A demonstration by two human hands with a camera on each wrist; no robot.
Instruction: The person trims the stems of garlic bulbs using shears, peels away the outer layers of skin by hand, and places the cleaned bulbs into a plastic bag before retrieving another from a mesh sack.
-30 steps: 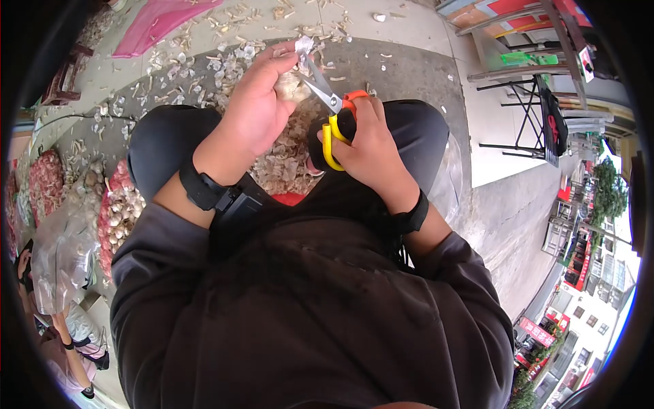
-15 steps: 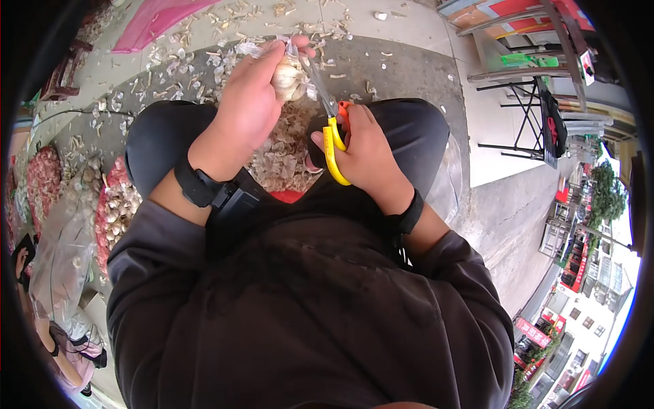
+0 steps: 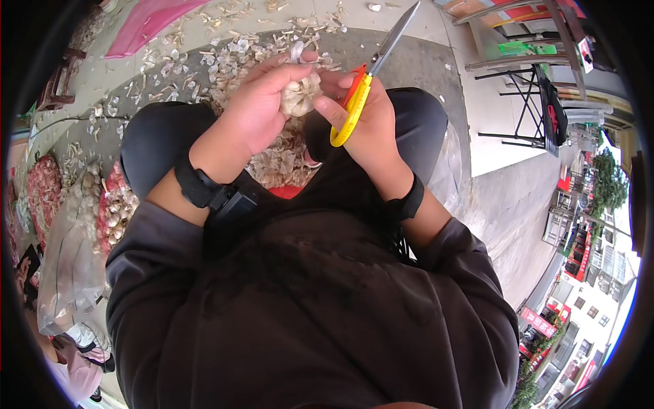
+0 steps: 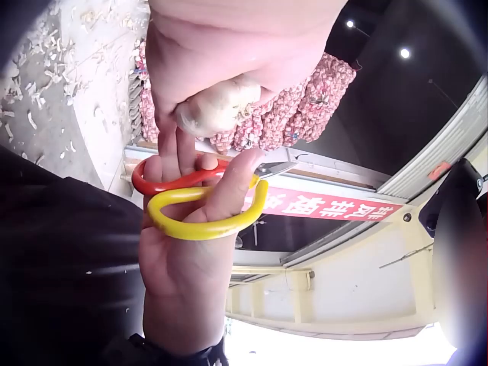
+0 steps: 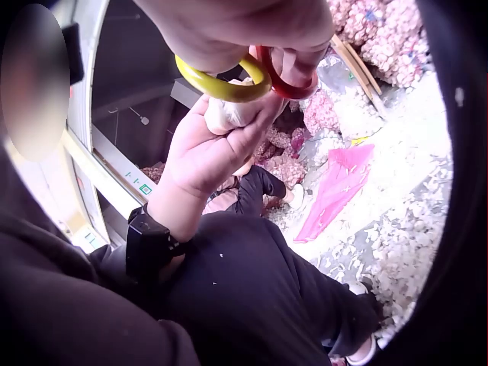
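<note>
My left hand (image 3: pixel 246 114) grips a pale garlic bulb (image 3: pixel 298 99) in its curled fingers, above the gap between my knees. A pair of scissors (image 3: pixel 353 114) with one yellow and one red handle loop sits in my right hand (image 3: pixel 371 133). Its blades point up and away to the right, off the garlic. The thumb and fingertips of that hand come right up to the bulb's right side. In the left wrist view the thumb lies across the yellow loop (image 4: pixel 207 229), and the garlic (image 4: pixel 219 110) bulges from the left palm.
Garlic skins and stalk bits (image 3: pixel 276 162) heap between my legs and scatter over the floor. Mesh sacks of garlic (image 3: pixel 117 211) and a clear plastic bag (image 3: pixel 67 273) stand at left. A pink sheet (image 3: pixel 151 26) lies ahead, a black folding stand (image 3: pixel 521 112) at right.
The scissors have swung from beside the garlic to point up and right, away from it. My right hand has moved up so its fingers reach the bulb, which my left hand still holds.
</note>
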